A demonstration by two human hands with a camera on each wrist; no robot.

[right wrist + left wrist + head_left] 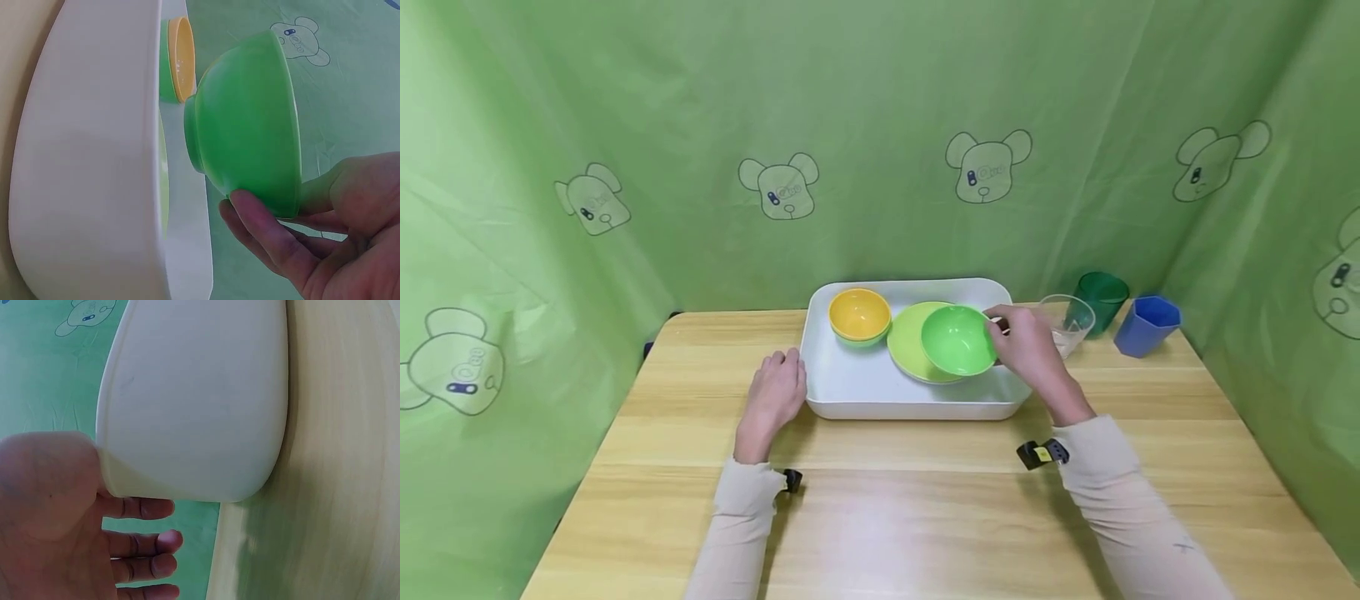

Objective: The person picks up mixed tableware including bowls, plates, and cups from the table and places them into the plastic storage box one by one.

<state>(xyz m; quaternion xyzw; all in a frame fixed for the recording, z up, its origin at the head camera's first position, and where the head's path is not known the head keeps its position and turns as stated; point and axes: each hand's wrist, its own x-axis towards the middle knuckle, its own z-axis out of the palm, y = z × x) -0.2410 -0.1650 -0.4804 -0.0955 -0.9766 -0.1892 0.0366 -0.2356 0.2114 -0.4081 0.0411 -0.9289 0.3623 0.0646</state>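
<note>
My right hand (1025, 343) grips a bright green bowl (957, 340) by its right side, tilted above a yellow-green plate (904, 343) in a white tray (917, 411). In the right wrist view, the fingers lie under the bowl's (250, 125) side and the thumb is at its rim. My left hand (773, 392) holds the tray's left end. The left wrist view shows its fingers (147, 544) pointing down along the outer wall of the tray (194, 406), with the thumb's tip hidden at the rim. An orange bowl (859, 314) sits stacked in another green bowl (863, 342) inside the tray.
Right of the tray stand a clear cup (1078, 321), a dark green cup (1102, 293) and a blue angular cup (1146, 325). They are close to my right hand. A green curtain (880, 167) hangs behind and beside the wooden table (887, 517).
</note>
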